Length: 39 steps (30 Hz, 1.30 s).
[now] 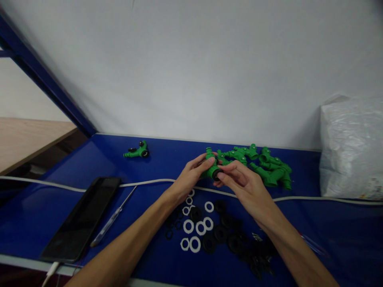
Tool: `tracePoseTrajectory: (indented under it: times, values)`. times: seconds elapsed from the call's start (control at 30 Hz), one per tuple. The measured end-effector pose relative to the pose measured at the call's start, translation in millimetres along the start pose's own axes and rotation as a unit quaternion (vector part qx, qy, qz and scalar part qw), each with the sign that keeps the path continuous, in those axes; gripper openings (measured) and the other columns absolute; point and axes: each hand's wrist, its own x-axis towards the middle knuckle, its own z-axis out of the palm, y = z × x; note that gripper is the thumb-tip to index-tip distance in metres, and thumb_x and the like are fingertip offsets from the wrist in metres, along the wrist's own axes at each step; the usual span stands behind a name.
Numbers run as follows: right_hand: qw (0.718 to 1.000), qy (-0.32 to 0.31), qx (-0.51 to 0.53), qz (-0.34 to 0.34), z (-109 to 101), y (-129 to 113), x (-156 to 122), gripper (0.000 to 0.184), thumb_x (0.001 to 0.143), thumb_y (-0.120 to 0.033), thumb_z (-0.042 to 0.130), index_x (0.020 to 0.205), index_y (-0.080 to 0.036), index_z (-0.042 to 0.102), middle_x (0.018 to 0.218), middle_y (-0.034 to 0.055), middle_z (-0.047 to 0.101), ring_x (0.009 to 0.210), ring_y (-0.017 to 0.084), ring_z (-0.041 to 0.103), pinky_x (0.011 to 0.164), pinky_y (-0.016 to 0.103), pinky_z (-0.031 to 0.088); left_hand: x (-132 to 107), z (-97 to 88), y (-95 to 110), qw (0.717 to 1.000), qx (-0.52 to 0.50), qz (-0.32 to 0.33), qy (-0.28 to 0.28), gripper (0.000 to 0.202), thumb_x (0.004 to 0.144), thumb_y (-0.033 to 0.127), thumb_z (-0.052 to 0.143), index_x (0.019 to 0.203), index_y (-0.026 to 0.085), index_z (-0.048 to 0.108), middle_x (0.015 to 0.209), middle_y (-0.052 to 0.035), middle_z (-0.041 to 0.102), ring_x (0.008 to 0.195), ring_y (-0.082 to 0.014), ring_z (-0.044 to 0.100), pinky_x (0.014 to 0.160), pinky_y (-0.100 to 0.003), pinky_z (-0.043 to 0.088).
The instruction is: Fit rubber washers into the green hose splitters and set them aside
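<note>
The green fitting [211, 172] is positioned above the desk [167, 161], between the two hands and in front of the cluster of green fittings [277, 169]. The left hand [193, 171] grasps the fitting by its body, thumb on the upper side; the right hand [249, 187] pinches with thumb and fingers at the black ring [217, 173] on the mouth that faces the operator. The step in hand appears to be seating or tightening this ring; whether it is fully home cannot be told from this view. Hold the body firmly with the left hand, so that turning force at the ring does not rotate the part. Align the ring square to the mouth before applying pressure; a tilted ring is likely to bind or cross-thread, if threaded. Apply force evenly around the rim, shifting the right fingertips in short increments, and check for a uniform gap. Position the work clear of the white cable [163, 181], which crosses the desk below the hands. Do not sweep the wrists through the white rings [195, 244] and loose black rings [220, 234] lying nearer the operator. The separate fitting [138, 152] at the far left, bearing black parts, may serve as a visual reference.
</note>
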Motion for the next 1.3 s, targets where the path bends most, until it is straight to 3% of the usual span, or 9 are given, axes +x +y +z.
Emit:
tracePoseTrajectory:
  times: [0.4,0.53,0.7,0.87,1.0,1.13,1.3]
  values:
    - [1.000,0.003,-0.013,-0.006,-2,5,1,0.021,0.084,-0.038,0.079,0.085,-0.023,0.064,0.085,-0.0009,0.072,0.077,0.016,0.071,0.076,0.031,0.061,-2,2.9,3,1.000,-0.012,0.008,-0.003,0.043,0.083,0.043,0.078,0.118,0.019,0.072,0.115,-0.0086,0.074,0.105,-0.0222,0.067,0.091,-0.031,0.049]
    - [1.000,0.000,-0.005,-0.012,-1,4,2,0.019,0.083,-0.037,0.079,0.086,-0.023,0.066,0.089,0.0000,0.073,0.079,0.016,0.072,0.080,0.032,0.061,-2,2.8,3,0.999,-0.040,-0.013,-0.001,0.043,0.082,0.044,0.078,0.117,0.020,0.072,0.115,-0.0090,0.074,0.100,-0.0224,0.067,0.084,-0.031,0.052]
    - [1.000,-0.016,0.005,-0.004,4,1,2,0.024,0.085,-0.035,0.078,0.103,-0.024,0.068,0.089,-0.0001,0.074,0.079,0.015,0.073,0.082,0.031,0.061,1,3.2,0,0.996,-0.074,-0.037,0.028,0.041,0.084,0.047,0.074,0.111,0.017,0.072,0.111,-0.0103,0.074,0.090,-0.0198,0.067,0.076,-0.029,0.053]
    - [0.998,-0.040,0.043,0.027,6,4,0,0.036,0.090,-0.035,0.074,0.121,-0.027,0.059,0.090,-0.0006,0.076,0.079,0.016,0.075,0.082,0.033,0.063,-1,8.7,4,0.994,-0.096,-0.016,0.050,0.036,0.086,0.043,0.073,0.109,0.016,0.069,0.116,-0.0112,0.073,0.091,-0.0184,0.067,0.072,-0.025,0.049]
    - [0.998,-0.032,0.048,0.029,7,3,-1,0.036,0.092,-0.036,0.071,0.124,-0.027,0.058,0.097,0.0009,0.077,0.083,0.018,0.077,0.087,0.035,0.063,-3,11.5,8,0.993,-0.107,0.029,0.032,0.031,0.086,0.038,0.074,0.108,0.017,0.067,0.123,-0.0110,0.072,0.093,-0.0176,0.066,0.081,-0.026,0.049]
    - [0.999,0.000,0.042,0.013,9,-1,-1,0.034,0.090,-0.039,0.072,0.119,-0.026,0.061,0.094,0.0018,0.077,0.082,0.019,0.077,0.087,0.037,0.063,-2,8.0,7,0.993,-0.102,0.049,0.021,0.031,0.082,0.032,0.079,0.106,0.019,0.067,0.123,-0.0085,0.072,0.110,-0.0206,0.065,0.096,-0.030,0.046]
    - [0.999,0.040,0.013,-0.010,7,-1,0,0.034,0.089,-0.041,0.073,0.118,-0.026,0.064,0.099,0.0030,0.077,0.087,0.021,0.076,0.091,0.040,0.061,-1,1.4,6,0.996,-0.021,0.076,0.042,0.033,0.080,0.030,0.081,0.109,0.021,0.070,0.122,-0.0068,0.069,0.122,-0.0219,0.058,0.107,-0.034,0.040]
